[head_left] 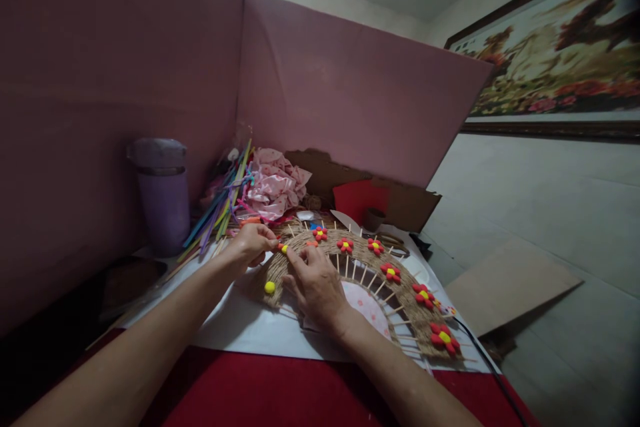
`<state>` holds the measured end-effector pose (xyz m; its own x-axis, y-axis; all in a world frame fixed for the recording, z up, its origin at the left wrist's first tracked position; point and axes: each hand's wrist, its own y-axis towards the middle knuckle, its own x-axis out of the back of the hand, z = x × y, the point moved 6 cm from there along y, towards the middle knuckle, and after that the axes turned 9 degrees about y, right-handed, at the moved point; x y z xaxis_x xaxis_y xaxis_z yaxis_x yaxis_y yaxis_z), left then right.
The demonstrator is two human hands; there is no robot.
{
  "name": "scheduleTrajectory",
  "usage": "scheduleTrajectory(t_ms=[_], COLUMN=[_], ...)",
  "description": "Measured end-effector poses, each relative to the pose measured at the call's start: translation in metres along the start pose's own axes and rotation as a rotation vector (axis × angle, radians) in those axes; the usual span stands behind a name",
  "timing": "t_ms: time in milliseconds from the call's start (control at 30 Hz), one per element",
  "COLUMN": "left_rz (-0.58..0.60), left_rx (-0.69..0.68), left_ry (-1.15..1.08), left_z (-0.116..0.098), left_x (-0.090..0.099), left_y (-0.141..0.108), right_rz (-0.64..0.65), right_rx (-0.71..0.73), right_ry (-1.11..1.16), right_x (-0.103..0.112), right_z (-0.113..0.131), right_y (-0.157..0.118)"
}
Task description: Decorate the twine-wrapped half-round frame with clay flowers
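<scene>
An arch of wound twine (400, 285) on thin wooden sticks lies on a white surface, carrying several red flowers (345, 245) with yellow centres. At its left part, my left hand (250, 244) pinches a small red petal (279, 246) beside a yellow centre (285, 249). My right hand (319, 285) rests on the arch with its fingers stretched out, fingertips close to that same centre. An orange-red piece (312, 243) shows partly behind the right fingers. Lower left on the twine sits a lone yellow ball (270, 287). Within the arch lies pink patterned fabric (367, 310).
A purple tumbler (164, 203) stands at the left, near a heap of coloured pipe cleaners (220, 200) and crumpled pink wrapping (277, 183). Scissors (393, 242) lie behind the arch. A black cable (483, 350) runs along the right edge. Pink panels (350, 93) enclose the back and left.
</scene>
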<state>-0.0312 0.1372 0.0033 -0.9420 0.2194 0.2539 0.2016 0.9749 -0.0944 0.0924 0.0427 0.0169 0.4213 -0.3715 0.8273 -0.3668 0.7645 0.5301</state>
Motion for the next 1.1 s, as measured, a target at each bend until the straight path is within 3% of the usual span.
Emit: scheduleTrajectory(t_ms=[800,1100], left_rz=[-0.075,-0.159], left_rx=[0.028,0.004], left_ry=[0.043,0.082], left_z=[-0.008,-0.012], left_x=[0.000,-0.002], left_y=[-0.010,-0.011], right_rz=[-0.012,-0.004], right_rx=[0.018,0.024], right_ry=[-0.033,-0.043], right_x=[0.001,0.001], right_z=[0.002,0.003], right_y=[-0.001,0.000])
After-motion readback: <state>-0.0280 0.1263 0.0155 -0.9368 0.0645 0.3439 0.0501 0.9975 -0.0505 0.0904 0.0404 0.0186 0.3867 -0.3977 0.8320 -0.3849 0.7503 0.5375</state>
